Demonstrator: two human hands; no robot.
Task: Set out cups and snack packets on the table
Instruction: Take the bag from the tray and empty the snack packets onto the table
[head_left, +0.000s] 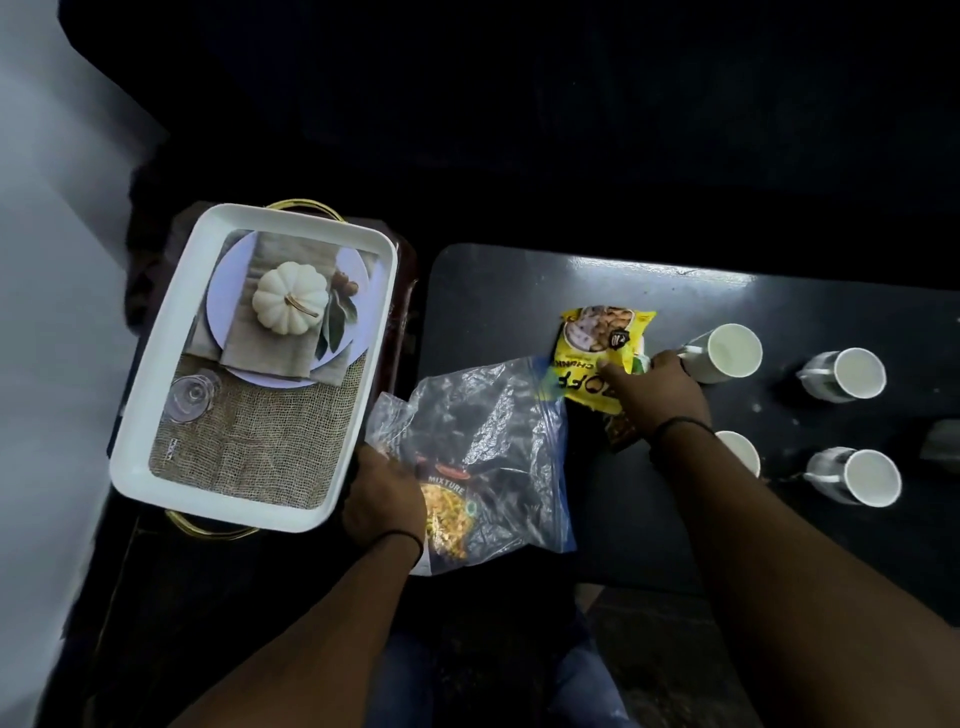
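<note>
Four white cups (727, 353) on dark bench (493, 291), right side; one half hidden behind my right forearm. My right hand (652, 389), fingers clenched round yellow snack packet (597, 343), just beside nearest cup. My left hand (384, 499) grips clear zip bag (498, 431) at near bench edge; Mixture packet (447, 509) inside. White tray (249, 364) left, off bench.

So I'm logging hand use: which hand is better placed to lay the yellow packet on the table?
Right hand: it already grips the yellow packet over the table; the left hand holds the plastic bag.
</note>
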